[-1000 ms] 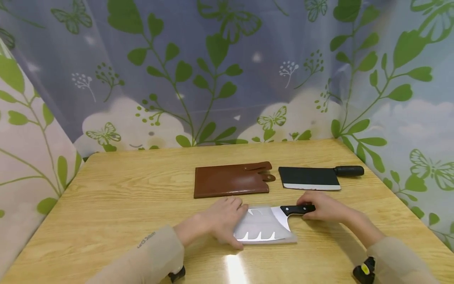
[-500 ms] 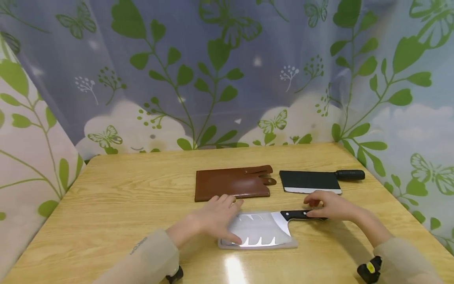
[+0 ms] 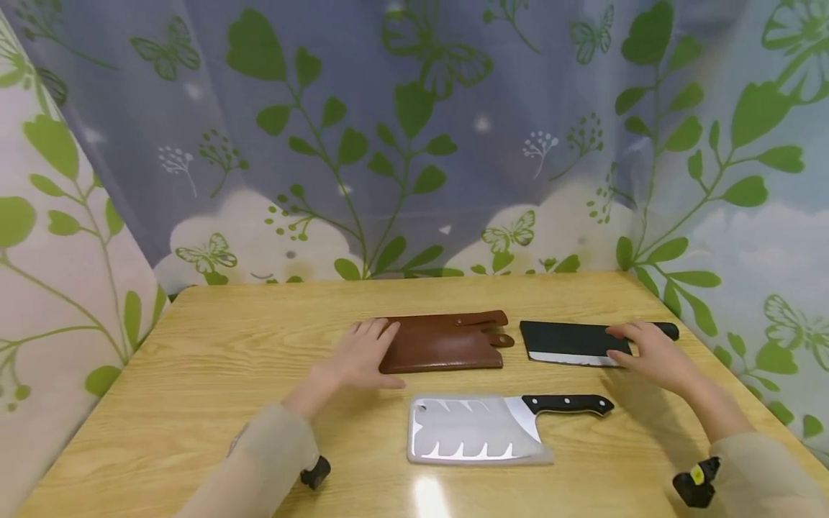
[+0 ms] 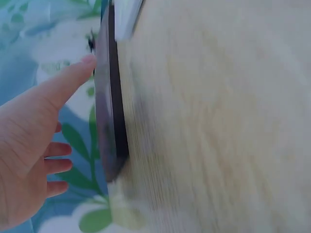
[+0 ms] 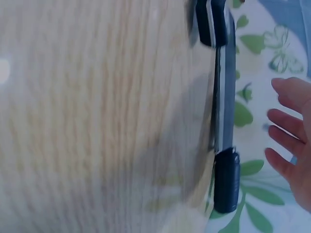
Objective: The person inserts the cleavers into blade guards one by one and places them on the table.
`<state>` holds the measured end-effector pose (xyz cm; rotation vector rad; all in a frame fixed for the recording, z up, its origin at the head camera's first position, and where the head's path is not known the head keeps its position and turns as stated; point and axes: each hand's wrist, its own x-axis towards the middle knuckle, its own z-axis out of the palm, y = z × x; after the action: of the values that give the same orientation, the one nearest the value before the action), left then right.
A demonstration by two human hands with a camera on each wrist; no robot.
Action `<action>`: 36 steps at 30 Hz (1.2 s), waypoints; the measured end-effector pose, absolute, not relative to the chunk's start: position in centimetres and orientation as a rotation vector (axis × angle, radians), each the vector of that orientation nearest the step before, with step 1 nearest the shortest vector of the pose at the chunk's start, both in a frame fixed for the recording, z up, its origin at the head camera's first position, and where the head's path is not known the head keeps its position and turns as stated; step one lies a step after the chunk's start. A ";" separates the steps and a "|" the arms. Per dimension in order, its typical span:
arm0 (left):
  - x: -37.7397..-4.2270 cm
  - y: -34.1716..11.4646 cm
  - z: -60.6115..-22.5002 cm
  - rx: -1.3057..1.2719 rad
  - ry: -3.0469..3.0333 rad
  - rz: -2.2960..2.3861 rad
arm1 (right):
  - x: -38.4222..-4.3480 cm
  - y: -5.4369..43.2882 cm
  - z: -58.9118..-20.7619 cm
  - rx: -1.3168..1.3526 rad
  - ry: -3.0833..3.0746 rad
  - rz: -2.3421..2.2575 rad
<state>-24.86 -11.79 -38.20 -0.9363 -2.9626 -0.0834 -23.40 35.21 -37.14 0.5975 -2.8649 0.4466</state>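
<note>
In the head view, a cleaver with a black riveted handle (image 3: 570, 404) lies on the table, its blade inside a translucent white blade cover (image 3: 476, 430). Behind it lies a brown leather sheath (image 3: 440, 344) with snap straps at its right end. My left hand (image 3: 355, 357), fingers spread, overlaps the sheath's left end and holds nothing. A black-bladed cleaver (image 3: 563, 339) with a bright edge lies to the right of the sheath. Over its blade and handle joint hovers my right hand (image 3: 659, 360), fingers apart and nothing in them. Its round handle (image 5: 227, 182) shows in the right wrist view.
The wooden table (image 3: 214, 403) runs back to a patterned curtain (image 3: 298, 129) with leaves and butterflies. More of this cloth hangs along the left and right sides. A bright reflection shows at the table's front.
My right hand has released the front cleaver's handle and moved back and right over the black cleaver. My left hand has left the blade cover and moved back-left to the leather sheath.
</note>
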 end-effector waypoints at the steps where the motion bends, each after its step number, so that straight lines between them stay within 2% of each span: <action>1: -25.1 -12.1 -38.2 -0.909 -2.972 -0.087 | -23.6 35.5 -37.2 0.587 -2.851 0.413; 8: -26.6 -13.4 -38.4 -0.775 -3.048 -0.057 | -25.2 37.7 -38.0 0.484 -2.796 0.264; 16: -27.3 -12.4 -38.0 -0.779 -3.084 -0.059 | -26.8 39.4 -38.6 0.331 -2.941 0.185; 25: -28.5 -10.6 -38.6 -0.847 -3.151 -0.046 | -27.6 39.6 -39.3 0.393 -3.006 0.100; 36: -29.2 -8.9 -39.3 -0.872 -3.222 0.042 | -27.7 39.6 -39.9 0.337 -3.027 0.089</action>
<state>-29.16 -8.92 -39.27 -0.8720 -3.2217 0.0423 -27.71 39.57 -39.92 0.3374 -3.0273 0.0891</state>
